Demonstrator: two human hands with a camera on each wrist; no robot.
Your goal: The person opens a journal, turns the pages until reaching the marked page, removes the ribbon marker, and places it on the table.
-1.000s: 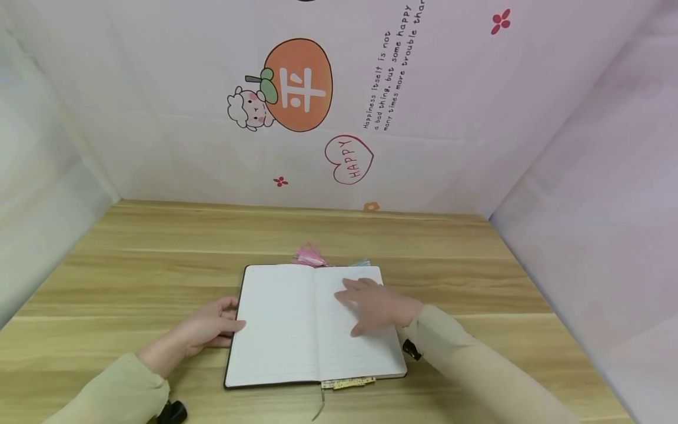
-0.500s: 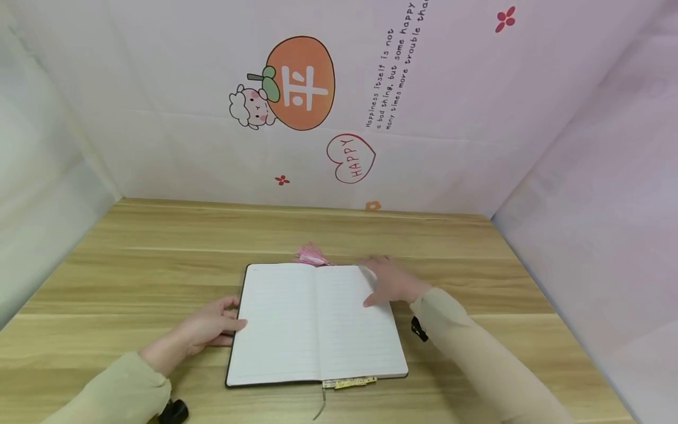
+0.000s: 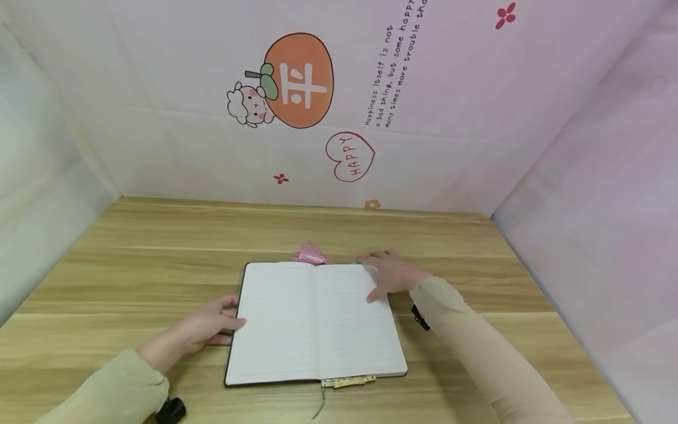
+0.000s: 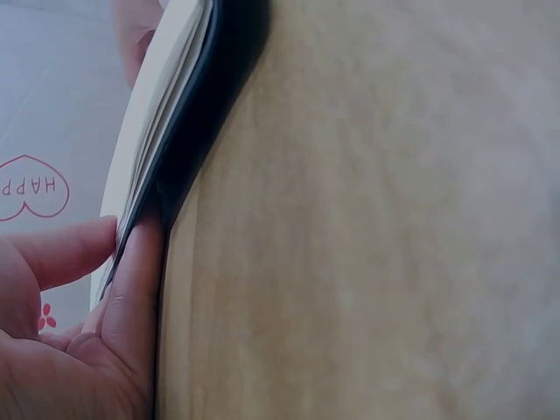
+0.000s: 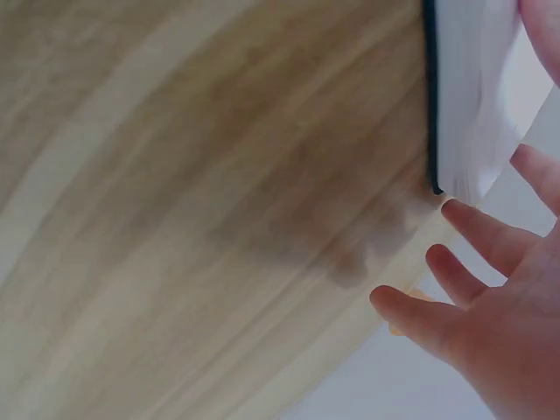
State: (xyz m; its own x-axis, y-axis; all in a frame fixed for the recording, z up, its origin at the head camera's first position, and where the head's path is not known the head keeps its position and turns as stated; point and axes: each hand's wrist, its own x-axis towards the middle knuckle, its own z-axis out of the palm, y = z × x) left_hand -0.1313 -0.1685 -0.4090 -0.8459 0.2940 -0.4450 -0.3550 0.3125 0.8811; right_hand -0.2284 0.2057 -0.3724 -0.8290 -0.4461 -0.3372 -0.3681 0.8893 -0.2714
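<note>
An open notebook [image 3: 278, 330] with lined white pages and a dark cover lies flat on the wooden table. My left hand [image 3: 209, 323] grips its left edge, thumb on the page margin; the left wrist view shows a finger [image 4: 140, 289] against the dark cover. Over the top right corner is my right hand [image 3: 393, 274], its thumb above the right page. In the right wrist view its fingers [image 5: 416, 324] are spread and fairly straight near the notebook's corner. A pink tassel [image 3: 310, 254] sticks out at the top, and yellow patterned strips [image 3: 349, 382] at the bottom.
A thin ribbon [image 3: 319, 406] trails from the notebook's lower spine onto the wooden table [image 3: 159, 253]. White printed cloth [image 3: 424, 171] stands behind the table and on both sides. Black straps or devices [image 3: 171, 410] show by the sleeves.
My right hand has moved from the middle of the right page up and right to its top corner, covering most of a bluish tassel there. The left hand keeps its hold.
</note>
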